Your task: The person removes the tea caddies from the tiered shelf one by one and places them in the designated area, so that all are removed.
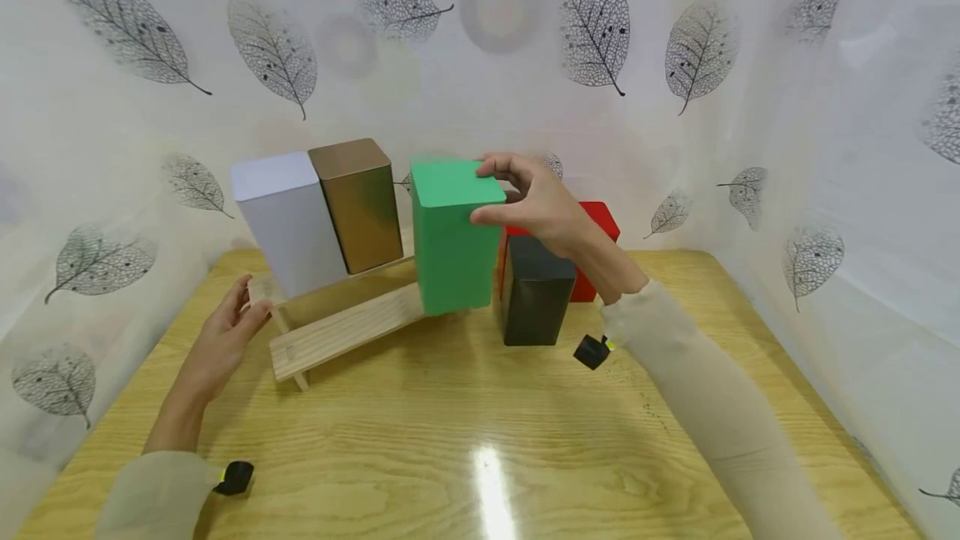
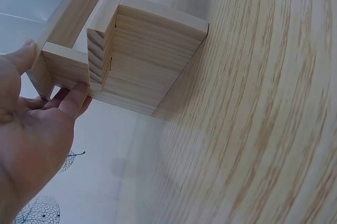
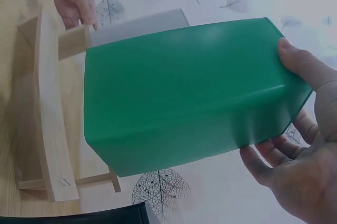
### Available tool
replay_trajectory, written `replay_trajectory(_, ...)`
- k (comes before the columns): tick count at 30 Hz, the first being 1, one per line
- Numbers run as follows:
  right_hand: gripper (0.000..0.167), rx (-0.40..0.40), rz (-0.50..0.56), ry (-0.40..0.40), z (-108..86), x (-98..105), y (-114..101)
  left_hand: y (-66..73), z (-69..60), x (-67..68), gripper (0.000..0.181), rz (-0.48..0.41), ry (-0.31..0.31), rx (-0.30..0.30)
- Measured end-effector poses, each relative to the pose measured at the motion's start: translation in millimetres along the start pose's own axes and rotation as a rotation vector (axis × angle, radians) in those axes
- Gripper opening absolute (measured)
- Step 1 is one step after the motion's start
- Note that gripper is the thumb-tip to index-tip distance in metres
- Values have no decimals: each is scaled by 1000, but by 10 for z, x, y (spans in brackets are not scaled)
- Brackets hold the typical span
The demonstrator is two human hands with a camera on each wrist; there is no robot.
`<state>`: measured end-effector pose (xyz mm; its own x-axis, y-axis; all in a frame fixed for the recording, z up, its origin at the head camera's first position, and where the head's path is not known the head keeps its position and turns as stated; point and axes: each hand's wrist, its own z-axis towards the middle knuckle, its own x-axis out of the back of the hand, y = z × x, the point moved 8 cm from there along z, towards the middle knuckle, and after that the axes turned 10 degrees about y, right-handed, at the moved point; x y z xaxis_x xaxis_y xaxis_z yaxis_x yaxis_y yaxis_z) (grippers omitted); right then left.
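Note:
A green box (image 1: 457, 252) is upright at the right part of a two-tier wooden rack (image 1: 352, 327). My right hand (image 1: 551, 211) grips the box near its top, the thumb (image 3: 303, 63) on one side and fingers on another. Whether its lower end touches the rack is unclear. My left hand (image 1: 213, 348) holds the left end of the rack's upper tier; in the left wrist view, thumb and fingers lie on either side of the wood (image 2: 66, 55). On that upper tier a white box (image 1: 288, 223) and a brown-gold box (image 1: 363, 207) stand side by side.
To the right of the rack, a black box (image 1: 536, 298) stands on the wood-grain table (image 1: 405, 440). Red surfaces (image 1: 600, 223) show behind it, partly hidden by my right forearm. A pale leaf-patterned sheet (image 1: 450, 98) encloses the back and sides.

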<state>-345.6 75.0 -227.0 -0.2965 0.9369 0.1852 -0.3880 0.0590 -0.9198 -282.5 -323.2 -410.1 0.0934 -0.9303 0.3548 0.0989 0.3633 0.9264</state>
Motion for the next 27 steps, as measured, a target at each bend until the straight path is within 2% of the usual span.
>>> replay_trajectory(8,42,21,21,-26,-329,20,-90,-1,10,-7,79,-1,-7,-1)
replay_trajectory(18,42,-31,32,15,-717,183,-3,14,17,-16,78,-4,-17,-11)
replay_trajectory(27,41,-2,54,6,-1028,367,77,11,6,-11,77,5,-18,-7)
